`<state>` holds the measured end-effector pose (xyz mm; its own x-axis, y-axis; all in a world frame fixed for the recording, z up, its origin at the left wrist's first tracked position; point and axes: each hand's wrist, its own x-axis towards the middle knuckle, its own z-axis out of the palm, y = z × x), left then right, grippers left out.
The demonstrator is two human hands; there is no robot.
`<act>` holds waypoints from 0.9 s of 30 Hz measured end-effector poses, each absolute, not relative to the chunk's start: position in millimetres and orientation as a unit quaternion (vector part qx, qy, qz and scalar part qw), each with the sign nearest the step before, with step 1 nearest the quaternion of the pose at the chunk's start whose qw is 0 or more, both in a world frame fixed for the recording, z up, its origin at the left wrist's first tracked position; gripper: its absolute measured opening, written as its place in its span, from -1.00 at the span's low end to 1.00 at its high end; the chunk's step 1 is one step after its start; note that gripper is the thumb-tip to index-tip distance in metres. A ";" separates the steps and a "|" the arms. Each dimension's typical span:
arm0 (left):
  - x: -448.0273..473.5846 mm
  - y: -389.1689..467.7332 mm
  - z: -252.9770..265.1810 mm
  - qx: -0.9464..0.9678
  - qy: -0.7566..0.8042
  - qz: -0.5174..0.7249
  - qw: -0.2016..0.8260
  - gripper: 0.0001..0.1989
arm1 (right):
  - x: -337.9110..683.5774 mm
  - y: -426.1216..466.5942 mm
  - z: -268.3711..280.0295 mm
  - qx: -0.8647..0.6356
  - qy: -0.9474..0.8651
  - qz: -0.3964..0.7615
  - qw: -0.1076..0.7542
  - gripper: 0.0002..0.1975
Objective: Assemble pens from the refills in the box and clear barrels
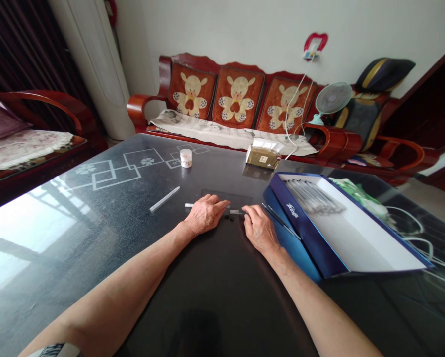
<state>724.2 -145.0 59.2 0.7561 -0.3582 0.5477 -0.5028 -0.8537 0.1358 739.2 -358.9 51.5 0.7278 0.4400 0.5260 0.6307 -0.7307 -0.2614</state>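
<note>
My left hand [206, 214] lies low over the table with its fingers curled over a slim whitish tube [188, 205], whose end sticks out to the left. My right hand [258, 225] is closed, thumb and forefinger at the right end of a small clear piece [235, 212] between the hands. Small black bits [229, 217] lie on the table just below that piece. Left of my hands rests a translucent pen-like tube [164, 199]. Thin dark rods [282, 220] lie beside my right hand, along the blue box.
On the glossy dark table [207, 307], a blue open box [374, 243] holds several clear tubes [311, 196]. A small white jar [185, 158] and a tissue box [262, 157] stand farther back. White cables [419, 243] and a green-white bag [359, 198] lie right.
</note>
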 end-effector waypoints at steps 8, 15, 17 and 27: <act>721.4 -149.6 64.6 0.916 -0.253 0.274 0.144 -0.66 | 736.0 -352.3 63.1 -0.868 -0.286 -0.215 0.344 -0.76; 707.5 -159.3 99.3 0.810 -0.167 0.340 0.449 -0.81 | 720.7 -319.7 89.0 -0.767 -0.142 -0.109 0.617 -0.66; 706.9 -162.1 107.3 0.742 -0.135 0.316 0.575 -0.78 | 719.0 -317.5 89.6 -0.759 -0.121 -0.074 0.635 -0.60; 712.9 -168.5 104.8 0.597 -0.060 0.189 0.778 -0.73 | 728.7 -330.8 82.6 -0.651 0.003 0.040 0.758 -0.65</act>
